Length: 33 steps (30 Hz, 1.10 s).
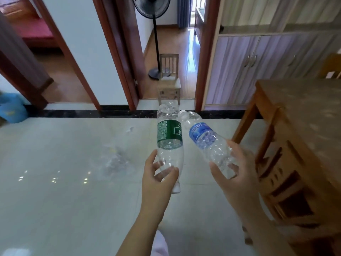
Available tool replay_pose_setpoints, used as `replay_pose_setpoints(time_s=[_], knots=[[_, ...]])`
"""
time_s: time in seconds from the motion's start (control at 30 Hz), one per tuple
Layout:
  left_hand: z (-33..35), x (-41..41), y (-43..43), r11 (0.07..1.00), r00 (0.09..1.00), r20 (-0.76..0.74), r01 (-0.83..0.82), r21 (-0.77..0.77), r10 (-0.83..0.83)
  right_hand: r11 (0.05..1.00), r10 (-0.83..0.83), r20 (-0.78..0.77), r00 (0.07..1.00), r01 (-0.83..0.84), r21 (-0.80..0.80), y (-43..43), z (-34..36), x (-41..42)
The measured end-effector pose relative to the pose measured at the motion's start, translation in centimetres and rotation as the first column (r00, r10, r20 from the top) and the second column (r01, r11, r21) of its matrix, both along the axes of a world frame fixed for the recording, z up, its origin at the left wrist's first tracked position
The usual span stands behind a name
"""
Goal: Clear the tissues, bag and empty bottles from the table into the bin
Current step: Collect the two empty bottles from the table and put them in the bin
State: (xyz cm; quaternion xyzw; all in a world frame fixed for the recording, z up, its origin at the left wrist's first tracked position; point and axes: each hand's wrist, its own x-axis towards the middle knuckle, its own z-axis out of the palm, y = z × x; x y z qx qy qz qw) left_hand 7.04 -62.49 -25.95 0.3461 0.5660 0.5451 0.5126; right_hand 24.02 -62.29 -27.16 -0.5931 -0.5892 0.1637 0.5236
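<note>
I'm gripping the green-label bottle [169, 145] in my left hand [158, 180] and the blue-label bottle [208, 143] in my right hand [234, 174], keeping both firm while carrying them binward.

We see our left hand [156, 179] and right hand [238, 174] bare, no rings on the fingers, forearms unsleeved behind them; pale pink clothing [160, 244] shows below.
</note>
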Motion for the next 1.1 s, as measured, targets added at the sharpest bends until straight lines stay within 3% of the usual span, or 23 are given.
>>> replay_pose_setpoints(time_s=[0.53, 0.77, 1.1], knots=[[0.4, -8.3, 30.8, 0.974, 0.974, -0.077, 0.216, 0.061, -0.211, 0.993, -0.106, -0.026, 0.994, 0.105, -0.052, 28.3, 0.7, -8.7], [-0.3, -3.3, 42.4, 0.930, 0.928, -0.120, 0.361, 0.068, -0.351, 0.970, -0.237, -0.066, 0.969, 0.232, -0.075, 38.0, 0.0, -5.1], [2.3, 10.4, 59.5, 0.835, 0.838, -0.148, 0.540, 0.100, -0.525, 0.930, -0.368, -0.162, 0.916, 0.362, -0.067, 53.2, 1.3, 7.4]])
